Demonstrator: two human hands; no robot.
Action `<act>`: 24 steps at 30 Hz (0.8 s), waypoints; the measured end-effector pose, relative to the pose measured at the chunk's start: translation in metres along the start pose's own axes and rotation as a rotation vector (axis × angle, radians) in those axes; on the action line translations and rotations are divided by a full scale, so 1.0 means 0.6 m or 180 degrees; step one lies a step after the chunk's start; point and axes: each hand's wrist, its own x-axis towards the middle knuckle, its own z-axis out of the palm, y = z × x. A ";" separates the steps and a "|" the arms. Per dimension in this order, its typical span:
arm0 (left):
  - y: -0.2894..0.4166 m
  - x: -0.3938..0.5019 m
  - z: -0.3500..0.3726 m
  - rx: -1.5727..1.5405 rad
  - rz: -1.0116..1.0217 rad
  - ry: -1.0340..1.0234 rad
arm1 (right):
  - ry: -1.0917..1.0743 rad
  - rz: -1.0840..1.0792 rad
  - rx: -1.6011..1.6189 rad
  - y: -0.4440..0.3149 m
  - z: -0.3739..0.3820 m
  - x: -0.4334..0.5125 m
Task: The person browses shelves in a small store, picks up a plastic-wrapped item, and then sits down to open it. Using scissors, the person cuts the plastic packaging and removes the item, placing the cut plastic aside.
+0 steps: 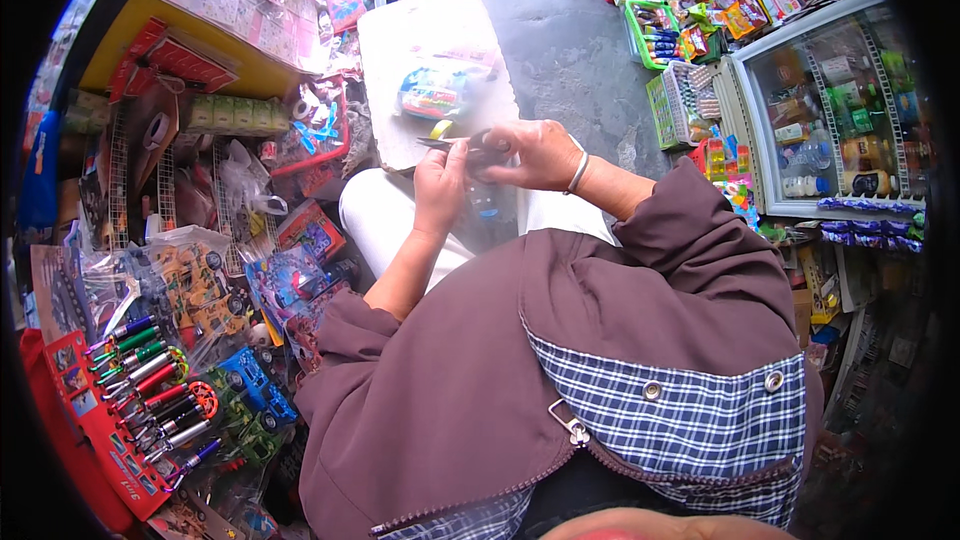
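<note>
My right hand [536,154] grips a pair of dark-handled scissors [495,155] over my lap, and a white band circles that wrist. Just to its left, my left hand [441,184] has its thumb and fingers bent close together at the blades. Whether it pinches the blades or some small thing is hidden. The blade tips point left, past the left thumb. Beyond them lies a small yellow curved item [442,127], its kind unclear. A clear plastic packet with blue and multicoloured contents [435,94] rests on a white board [386,30] before me.
To my left are a red card of small flashlights with carabiners [154,420], bagged toy cars [255,386] and wire racks [118,187]. On the right stand a glass-door drinks cooler [825,112], a white basket [679,101] and a green tray [649,34]. Grey floor [555,30] lies beyond the board.
</note>
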 end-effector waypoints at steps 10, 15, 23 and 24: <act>-0.018 0.061 -0.038 0.2976 0.1104 0.0771 | 0.1015 0.0860 0.0226 0.160 -0.033 0.212; -0.023 0.059 -0.049 0.2510 0.0393 0.0788 | 0.0842 0.1215 -0.0230 0.146 -0.011 0.265; -0.013 0.025 -0.051 0.0773 0.0421 0.0690 | -0.0405 0.0108 0.1276 0.017 0.043 0.082; -0.014 0.023 -0.049 0.0771 0.0395 0.0666 | -0.0260 0.0178 0.1305 0.005 0.062 0.074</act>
